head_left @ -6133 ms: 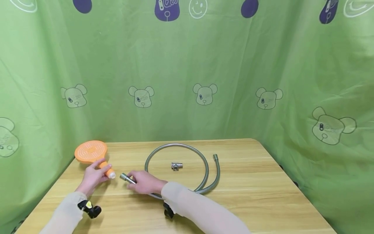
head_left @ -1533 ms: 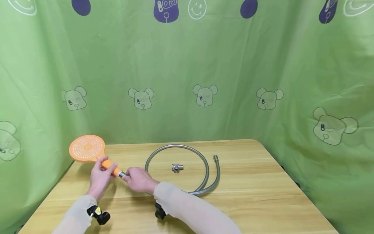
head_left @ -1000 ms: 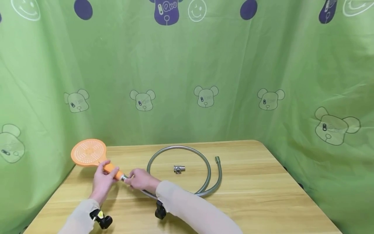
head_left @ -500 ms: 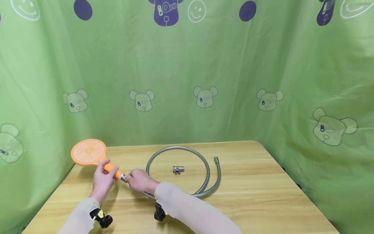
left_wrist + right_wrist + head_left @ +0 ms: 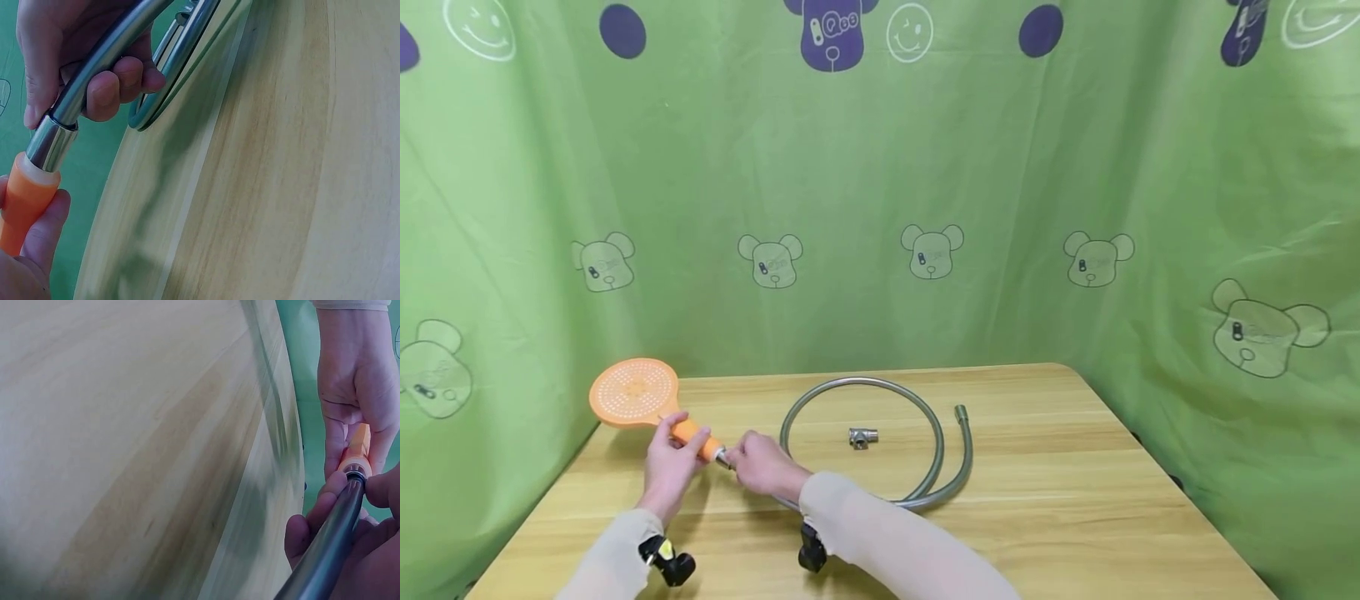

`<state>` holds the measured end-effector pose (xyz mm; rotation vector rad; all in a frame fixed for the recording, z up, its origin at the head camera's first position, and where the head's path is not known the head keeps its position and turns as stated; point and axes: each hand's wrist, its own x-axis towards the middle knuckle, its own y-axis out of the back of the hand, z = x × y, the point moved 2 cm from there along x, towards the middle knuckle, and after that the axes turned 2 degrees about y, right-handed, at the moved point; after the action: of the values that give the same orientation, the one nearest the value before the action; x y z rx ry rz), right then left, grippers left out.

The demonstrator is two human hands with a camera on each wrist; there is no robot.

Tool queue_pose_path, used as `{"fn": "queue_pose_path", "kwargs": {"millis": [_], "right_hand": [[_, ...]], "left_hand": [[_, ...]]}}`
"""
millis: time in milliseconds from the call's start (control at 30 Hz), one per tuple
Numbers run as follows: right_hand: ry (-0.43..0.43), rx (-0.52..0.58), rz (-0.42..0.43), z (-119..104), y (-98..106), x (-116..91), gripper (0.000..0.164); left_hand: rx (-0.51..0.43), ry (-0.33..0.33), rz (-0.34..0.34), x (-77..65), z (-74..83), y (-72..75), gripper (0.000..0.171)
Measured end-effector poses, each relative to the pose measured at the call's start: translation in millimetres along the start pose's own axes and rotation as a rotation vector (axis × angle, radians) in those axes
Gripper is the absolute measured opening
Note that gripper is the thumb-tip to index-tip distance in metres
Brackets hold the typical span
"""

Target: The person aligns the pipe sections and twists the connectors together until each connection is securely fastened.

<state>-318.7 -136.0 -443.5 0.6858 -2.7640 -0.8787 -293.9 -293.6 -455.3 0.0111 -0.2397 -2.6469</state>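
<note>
Two hands (image 5: 668,471) (image 5: 767,465), shower head (image 5: 633,392) touching hose (image 5: 115,44)

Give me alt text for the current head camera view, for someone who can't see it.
A person's left hand holds an orange shower head by its handle while the right hand grips a hose at the handle's end. The hose curves around a small metal fitting on a wooden table, with a green curtain behind.

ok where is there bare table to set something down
Widest: the table right of the shower hose. Smaller: at the back between hose and orange shower head, and inside the loop around the tee fitting. Crowded: left, where the left hand holds the shower head and the right hand grips the hose.
</note>
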Motion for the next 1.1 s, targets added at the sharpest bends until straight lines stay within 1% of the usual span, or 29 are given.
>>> {"fn": "queue_pose_path", "kwargs": {"millis": [100,300,467,567,800,900,1033,1100], "right_hand": [[0.010,-0.002,0.003,0.3,1.1,-0.9,0.021],[0.000,-0.005,-0.010,1.1,-1.4,-2.5,0.031],[0.042,-0.044,0.003,-0.5,0.2,-1.4,0.027],[0.054,-0.062,-0.002,-0.9,1.5,0.1,0.024],[0.080,-0.077,-0.038,-0.7,4.3,3.2,0.035],[0.083,-0.064,-0.043,-0.3,4.6,3.7,0.030],[0.045,-0.026,-0.033,0.5,3.6,2.8,0.023],[0.034,-0.024,-0.023,0.1,3.2,2.5,0.021]], "left_hand": [[0.003,-0.002,0.000,-1.2,0.5,-1.1,0.057],[0.016,0.010,-0.003,-1.2,-2.3,0.9,0.057],[0.007,-0.006,0.008,1.7,-0.5,1.3,0.055],[0.002,-0.001,0.005,2.4,1.5,1.3,0.056],[-0.019,0.007,-0.008,4.1,4.0,0.0,0.058],[-0.029,0.013,-0.012,4.1,4.1,-0.4,0.058],[-0.024,0.020,-0.008,2.9,3.5,0.3,0.058],[-0.017,0.023,-0.004,2.3,3.5,0.8,0.058]]}}
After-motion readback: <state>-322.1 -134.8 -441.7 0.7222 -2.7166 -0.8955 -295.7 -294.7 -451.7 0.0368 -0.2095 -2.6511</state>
